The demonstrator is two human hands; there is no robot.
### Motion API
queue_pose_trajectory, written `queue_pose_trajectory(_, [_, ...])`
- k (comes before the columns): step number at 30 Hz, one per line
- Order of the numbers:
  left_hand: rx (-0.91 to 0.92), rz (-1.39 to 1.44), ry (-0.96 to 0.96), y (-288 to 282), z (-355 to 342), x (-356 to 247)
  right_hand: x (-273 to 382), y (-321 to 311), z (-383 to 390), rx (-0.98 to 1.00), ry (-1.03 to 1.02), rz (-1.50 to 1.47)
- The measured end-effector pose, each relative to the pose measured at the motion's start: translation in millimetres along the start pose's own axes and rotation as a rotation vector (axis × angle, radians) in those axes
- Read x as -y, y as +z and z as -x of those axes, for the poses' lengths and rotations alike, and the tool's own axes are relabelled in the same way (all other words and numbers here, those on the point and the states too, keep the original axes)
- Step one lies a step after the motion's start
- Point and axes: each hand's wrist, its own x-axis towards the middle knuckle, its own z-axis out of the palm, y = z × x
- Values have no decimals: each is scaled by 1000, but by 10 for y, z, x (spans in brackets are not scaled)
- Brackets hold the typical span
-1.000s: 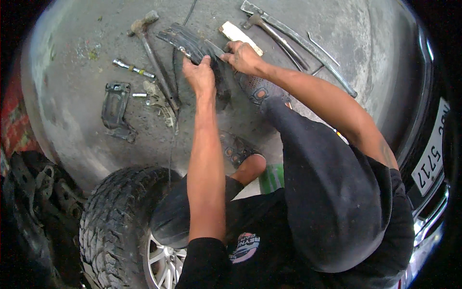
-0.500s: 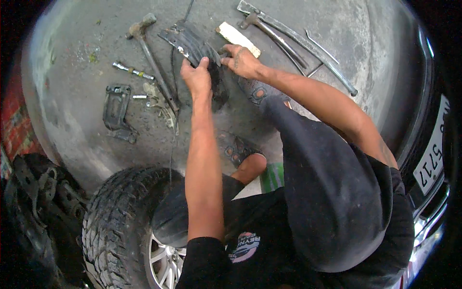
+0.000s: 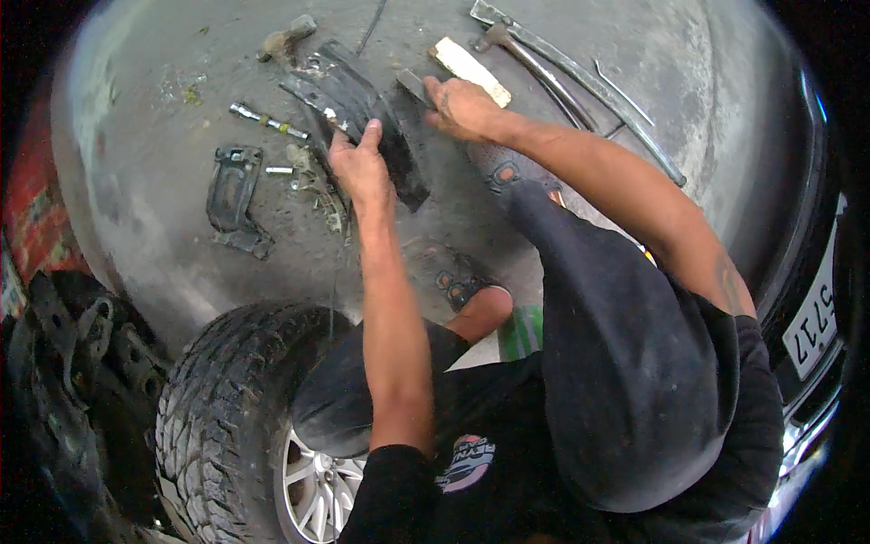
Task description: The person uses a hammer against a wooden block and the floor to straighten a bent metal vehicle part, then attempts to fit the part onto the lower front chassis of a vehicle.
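Observation:
My left hand [image 3: 362,170] grips a curved black strip [image 3: 385,109], rubber-like with a scuffed, whitish edge, its thumb on top and the other fingers partly hidden beneath. The strip is tilted above the concrete floor and covers part of a hammer's handle. To its right, my right hand [image 3: 464,109] is closed on a flat grey blade-like piece [image 3: 414,88], which sticks out to the left, apart from the strip. Its other end is hidden in the fingers. Just beyond that hand lies a whitish block [image 3: 471,71].
Around lie a hammer [image 3: 288,38], a socket tool [image 3: 269,121], a black bracket [image 3: 233,195], another hammer [image 3: 535,72] and a long metal bar [image 3: 589,95]. A tyre on a wheel [image 3: 227,408] stands near left; a vehicle's bumper [image 3: 770,263] borders the right.
The black strip has shifted left with my left hand and turned, showing more of its face. My right hand has drawn away from it, exposing the grey blade-like piece. The whole view has shifted slightly.

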Motion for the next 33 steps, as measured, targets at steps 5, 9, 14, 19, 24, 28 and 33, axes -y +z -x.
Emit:
queue_pose_trajectory(5, [8,2,48,6,48,146,-72,-299,55,-141,-86,65])
queue_pose_trajectory(9, [16,12,30,5,112,143,67,-408,51,-253,-180,193])
queue_pose_trajectory(14, [12,-7,104,72,100,215,-28,-98,15,-310,-331,176])
queue_pose_trajectory(19, [31,2,149,69,144,184,-71,-118,-10,-140,-271,140])
queue_pose_trajectory(24, [65,17,90,96,98,164,112,-176,-15,-63,-94,32])
queue_pose_trajectory(28, [39,-62,140,148,139,103,76,-4,60,-134,-130,2])
queue_pose_trajectory(33, [43,-84,114,98,121,250,36,19,27,-130,-183,-1])
